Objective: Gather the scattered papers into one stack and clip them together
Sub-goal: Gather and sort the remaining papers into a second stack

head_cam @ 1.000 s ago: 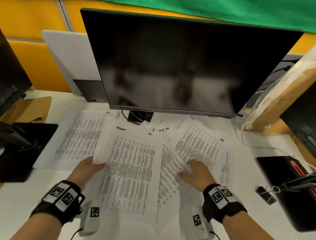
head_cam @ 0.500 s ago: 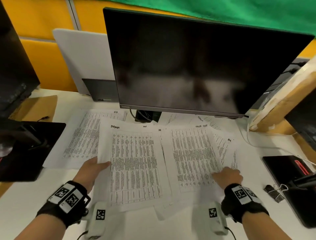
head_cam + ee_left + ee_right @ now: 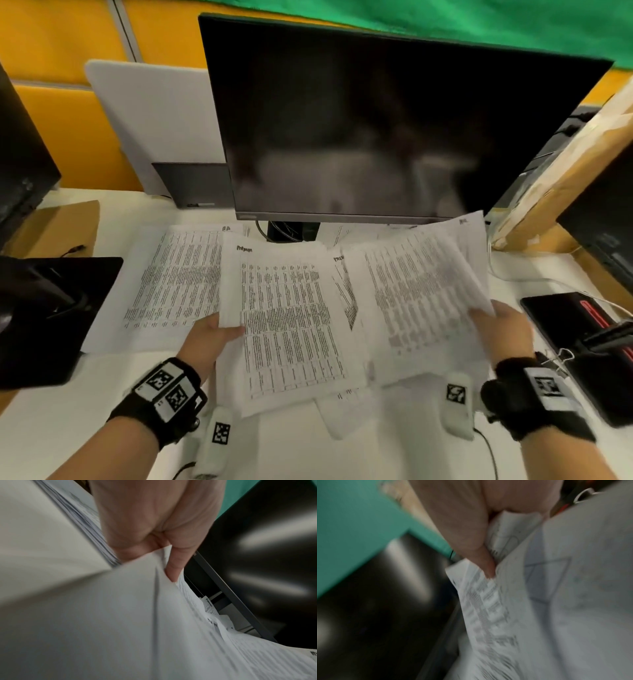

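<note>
Printed white papers lie spread on the white desk in front of a dark monitor. My left hand grips the left edge of a middle bundle of papers, thumb on top; the left wrist view shows the thumb pinching the sheets. My right hand holds a lifted, blurred bundle of papers by its right edge, the thumb pressed on the printed sheets. One loose sheet lies flat at the left. A black binder clip sits on the desk by my right wrist.
The monitor and its stand stand right behind the papers. A black device lies at the left, another black device at the right. A cardboard box leans at the back right, with a white cable below it.
My right hand has slid to the right edge of the right-hand papers and lifted them off the desk. The left hand keeps its grip on the middle bundle, now raised a little.
</note>
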Demonstrator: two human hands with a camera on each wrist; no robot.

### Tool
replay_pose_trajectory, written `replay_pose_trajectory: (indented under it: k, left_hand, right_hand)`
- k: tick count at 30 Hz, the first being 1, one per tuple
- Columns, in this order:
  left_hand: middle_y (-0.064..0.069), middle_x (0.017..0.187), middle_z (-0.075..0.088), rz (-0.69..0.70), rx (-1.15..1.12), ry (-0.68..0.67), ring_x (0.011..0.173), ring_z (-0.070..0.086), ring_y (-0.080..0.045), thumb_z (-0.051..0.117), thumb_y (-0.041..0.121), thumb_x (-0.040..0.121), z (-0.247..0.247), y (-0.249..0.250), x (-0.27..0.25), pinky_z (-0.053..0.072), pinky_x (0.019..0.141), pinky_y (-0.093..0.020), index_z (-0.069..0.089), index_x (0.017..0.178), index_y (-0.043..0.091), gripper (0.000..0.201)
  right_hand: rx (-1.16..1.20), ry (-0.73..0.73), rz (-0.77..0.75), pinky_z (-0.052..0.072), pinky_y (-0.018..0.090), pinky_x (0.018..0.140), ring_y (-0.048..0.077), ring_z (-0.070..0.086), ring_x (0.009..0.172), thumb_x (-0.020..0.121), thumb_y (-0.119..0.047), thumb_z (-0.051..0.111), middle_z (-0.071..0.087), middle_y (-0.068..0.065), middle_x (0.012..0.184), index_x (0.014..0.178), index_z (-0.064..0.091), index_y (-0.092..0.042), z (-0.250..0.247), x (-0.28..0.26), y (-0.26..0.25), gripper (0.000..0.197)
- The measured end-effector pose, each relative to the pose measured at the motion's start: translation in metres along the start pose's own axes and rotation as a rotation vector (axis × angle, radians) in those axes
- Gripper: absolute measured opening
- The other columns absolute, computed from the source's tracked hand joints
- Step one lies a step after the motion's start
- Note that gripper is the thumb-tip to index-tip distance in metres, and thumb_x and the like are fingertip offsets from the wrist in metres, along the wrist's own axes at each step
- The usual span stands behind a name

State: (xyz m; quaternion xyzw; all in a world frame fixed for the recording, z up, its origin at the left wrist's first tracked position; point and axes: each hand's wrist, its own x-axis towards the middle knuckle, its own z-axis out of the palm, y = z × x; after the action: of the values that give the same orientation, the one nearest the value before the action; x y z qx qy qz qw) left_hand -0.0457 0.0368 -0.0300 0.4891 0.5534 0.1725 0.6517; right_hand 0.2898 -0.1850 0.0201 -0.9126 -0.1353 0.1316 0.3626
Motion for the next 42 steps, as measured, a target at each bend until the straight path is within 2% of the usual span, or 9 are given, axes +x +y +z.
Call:
replay_pose_trajectory:
  k: [6, 12, 15, 21, 23, 27, 31, 35, 42]
  left_hand:
    - [-0.01, 0.102, 0.069, 0.046, -0.061, 0.044, 0.093, 0.064, -0.028, 0.063, 0.002, 0.082, -0.004, 0.0, 0.0, 0.05, 0.077, -0.032, 0.065, 0.09, 0.018, 0.018]
    - [-0.004, 0.112, 0.068, 0.011, -0.136, -0.091, 0.091, 0.065, -0.016, 0.059, 0.01, 0.089, 0.02, 0.003, -0.012, 0.048, 0.073, -0.027, 0.063, 0.109, 0.018, 0.022]
    - [0.004, 0.099, 0.059, -0.043, -0.176, -0.125, 0.086, 0.055, -0.011, 0.054, 0.018, 0.094, 0.032, 0.007, -0.018, 0.041, 0.082, -0.026, 0.047, 0.119, 0.024, 0.027]
    - [-0.008, 0.117, 0.069, -0.068, 0.036, -0.267, 0.107, 0.065, -0.025, 0.089, 0.026, 0.056, 0.045, -0.001, -0.012, 0.049, 0.097, -0.04, 0.063, 0.12, 0.012, 0.071]
    - [-0.013, 0.118, 0.066, -0.047, 0.096, -0.199, 0.098, 0.063, -0.023, 0.077, 0.003, 0.073, 0.051, -0.004, -0.01, 0.049, 0.088, -0.031, 0.06, 0.122, 0.004, 0.051]
    - [-0.019, 0.116, 0.066, 0.001, 0.1, -0.088, 0.102, 0.063, -0.03, 0.069, -0.007, 0.078, 0.045, -0.002, -0.011, 0.05, 0.088, -0.035, 0.06, 0.118, 0.002, 0.042]
    - [-0.018, 0.108, 0.066, 0.031, 0.068, 0.018, 0.096, 0.063, -0.032, 0.066, -0.007, 0.078, 0.015, 0.005, -0.011, 0.051, 0.085, -0.039, 0.059, 0.118, 0.0, 0.041]
    - [-0.011, 0.091, 0.065, 0.029, 0.017, 0.094, 0.079, 0.061, -0.025, 0.064, -0.008, 0.08, -0.011, 0.009, -0.01, 0.048, 0.067, -0.029, 0.057, 0.115, 0.002, 0.037]
    - [-0.013, 0.086, 0.061, 0.023, -0.005, 0.143, 0.079, 0.057, -0.026, 0.065, -0.006, 0.08, -0.025, 0.013, -0.009, 0.047, 0.088, -0.041, 0.058, 0.113, -0.005, 0.034]
  right_hand:
    - [0.282, -0.113, 0.133, 0.045, 0.031, 0.064, 0.029, 0.062, 0.081, 0.089, -0.016, 0.061, 0.066, 0.012, 0.087, 0.107, 0.064, -0.006, -0.047, 0.0, -0.001, 0.021]
    - [0.214, -0.354, 0.146, 0.049, 0.045, 0.089, 0.034, 0.065, 0.096, 0.078, -0.022, 0.072, 0.069, 0.016, 0.109, 0.116, 0.061, -0.009, 0.009, -0.012, 0.019, 0.041]
    - [0.106, -0.413, 0.088, 0.052, 0.041, 0.085, 0.028, 0.067, 0.09, 0.08, -0.011, 0.07, 0.069, 0.014, 0.109, 0.116, 0.055, -0.009, 0.051, -0.024, 0.02, 0.039]
    - [-0.261, -0.57, -0.096, 0.047, 0.029, 0.083, 0.021, 0.061, 0.095, 0.088, -0.028, 0.06, 0.063, 0.004, 0.108, 0.111, 0.055, -0.012, 0.09, -0.046, 0.006, 0.028]
    - [-0.392, -0.514, -0.14, 0.045, 0.028, 0.08, 0.017, 0.057, 0.088, 0.089, -0.034, 0.057, 0.061, 0.002, 0.098, 0.096, 0.057, -0.015, 0.087, -0.041, 0.002, 0.021]
    - [-0.495, -0.13, 0.132, 0.038, 0.046, 0.102, 0.036, 0.04, 0.126, 0.076, -0.042, 0.069, 0.042, 0.018, 0.14, 0.139, 0.035, -0.009, 0.063, -0.014, 0.006, 0.08]
    - [-0.523, -0.132, 0.341, 0.037, 0.047, 0.105, 0.041, 0.041, 0.126, 0.065, -0.042, 0.08, 0.042, 0.024, 0.137, 0.139, 0.021, -0.004, 0.04, -0.001, 0.027, 0.102]
    - [-0.461, -0.008, 0.255, 0.042, 0.049, 0.095, 0.042, 0.049, 0.115, 0.077, -0.016, 0.069, 0.052, 0.024, 0.125, 0.131, 0.036, -0.004, 0.032, 0.005, 0.036, 0.064]
    - [-0.219, 0.104, 0.067, 0.037, 0.032, 0.068, 0.031, 0.048, 0.077, 0.091, -0.009, 0.046, 0.055, 0.02, 0.09, 0.105, 0.054, -0.003, 0.011, 0.009, 0.033, 0.017]
